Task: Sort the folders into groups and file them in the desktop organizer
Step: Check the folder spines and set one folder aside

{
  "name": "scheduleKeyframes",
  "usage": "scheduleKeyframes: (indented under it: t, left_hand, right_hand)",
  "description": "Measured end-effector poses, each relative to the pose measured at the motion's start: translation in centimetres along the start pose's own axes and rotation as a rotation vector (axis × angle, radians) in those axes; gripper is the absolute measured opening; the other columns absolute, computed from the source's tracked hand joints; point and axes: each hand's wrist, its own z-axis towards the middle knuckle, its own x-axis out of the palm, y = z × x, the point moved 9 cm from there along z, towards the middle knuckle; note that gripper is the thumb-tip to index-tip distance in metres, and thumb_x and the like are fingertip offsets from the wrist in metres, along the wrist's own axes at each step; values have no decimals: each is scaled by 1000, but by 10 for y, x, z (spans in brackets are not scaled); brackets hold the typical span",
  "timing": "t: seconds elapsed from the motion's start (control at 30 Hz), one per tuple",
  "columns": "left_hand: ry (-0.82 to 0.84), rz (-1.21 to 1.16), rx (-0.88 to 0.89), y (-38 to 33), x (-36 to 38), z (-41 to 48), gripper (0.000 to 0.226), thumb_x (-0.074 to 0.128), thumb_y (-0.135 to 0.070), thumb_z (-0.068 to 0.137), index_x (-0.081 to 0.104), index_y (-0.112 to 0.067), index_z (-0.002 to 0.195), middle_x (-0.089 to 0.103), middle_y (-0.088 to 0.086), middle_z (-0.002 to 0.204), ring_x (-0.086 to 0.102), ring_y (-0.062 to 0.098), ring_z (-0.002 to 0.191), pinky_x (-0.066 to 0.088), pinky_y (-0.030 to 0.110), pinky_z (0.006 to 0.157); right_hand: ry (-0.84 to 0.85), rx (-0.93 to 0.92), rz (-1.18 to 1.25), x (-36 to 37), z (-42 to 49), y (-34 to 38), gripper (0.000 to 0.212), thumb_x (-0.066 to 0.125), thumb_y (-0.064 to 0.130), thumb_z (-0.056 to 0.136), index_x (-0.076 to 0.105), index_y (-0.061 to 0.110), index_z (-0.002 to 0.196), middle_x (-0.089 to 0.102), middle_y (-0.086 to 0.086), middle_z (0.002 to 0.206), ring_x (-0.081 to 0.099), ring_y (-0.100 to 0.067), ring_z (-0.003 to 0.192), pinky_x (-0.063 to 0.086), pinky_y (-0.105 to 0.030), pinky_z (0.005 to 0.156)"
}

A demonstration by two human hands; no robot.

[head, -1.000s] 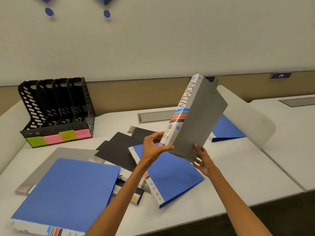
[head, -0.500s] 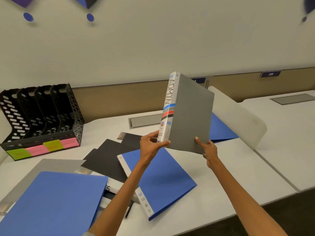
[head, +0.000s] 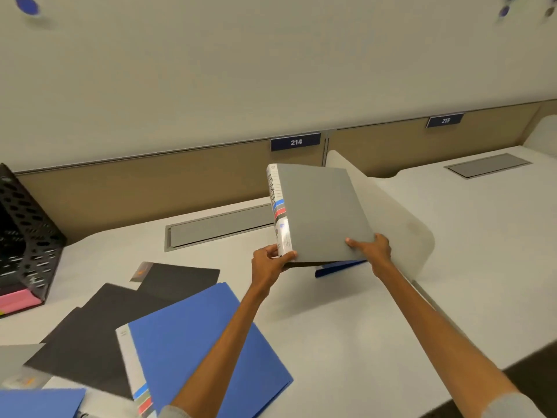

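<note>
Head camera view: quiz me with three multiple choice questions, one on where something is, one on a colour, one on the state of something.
1. Where does the black organizer stand?
A. at the far left of the desk
B. at the far right
C. between the arms

2. What colour is the cover of the held folder?
A. blue
B. grey
C. black

3. What grips that folder?
A. the left hand only
B. the right hand only
C. both hands

Answers:
1 A, it shows at the picture's left edge.
2 B, the cover is grey beside a white spine.
3 C, the left hand grips the spine's lower corner and the right hand pinches the other lower corner.
</note>
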Motion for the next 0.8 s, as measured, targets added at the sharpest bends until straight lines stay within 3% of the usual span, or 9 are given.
scheduleKeyframes:
  t: [0.2,0.37,0.57,0.63,0.73,0.8]
  left_hand:
    - [-21,11,-126,45,46,36,50,77,-20,82,58,0,123,63,13,120,68,33,98,62,36,71]
    - [-56,88,-198,65,61,55,48,77,-26,82,58,-2,118,63,13,121,69,30,95,60,30,63]
    - [-40,375,-205,88,78,68,46,75,-32,83,60,-4,116,62,10,125,66,26,94,61,33,62]
    - [-28,410,-201,90,84,71,47,75,-33,82,59,-5,117,61,9,125,65,25,94,61,35,63]
    - [-46,475,-202,90,89,77,48,75,-36,82,60,-8,117,62,7,124,67,25,95,61,42,71]
    - [-80,479,-198,90,88,81,52,75,-38,81,59,-11,122,61,8,126,66,27,100,60,46,76]
  right_hand:
    - [-29,-26,-209,-17,59,3,78,91,32,63,54,1,123,63,-15,121,60,-34,111,53,-39,91]
    - [-52,-55,-450,-13,87,2,76,87,40,66,52,3,123,58,-17,123,51,-35,117,51,-49,92]
    - [-32,-148,-886,11,91,-6,49,67,28,82,55,16,129,37,-18,144,23,-36,137,21,-61,107]
    - [31,-172,-934,28,95,-17,48,66,29,83,57,19,129,38,-15,145,24,-34,139,13,-65,109]
    - [205,-202,-788,57,95,-30,51,63,38,88,53,19,134,44,-11,144,47,-30,126,37,-54,106]
    - [282,-226,-742,71,92,-37,50,59,40,92,52,17,135,48,-12,140,52,-29,121,46,-47,99]
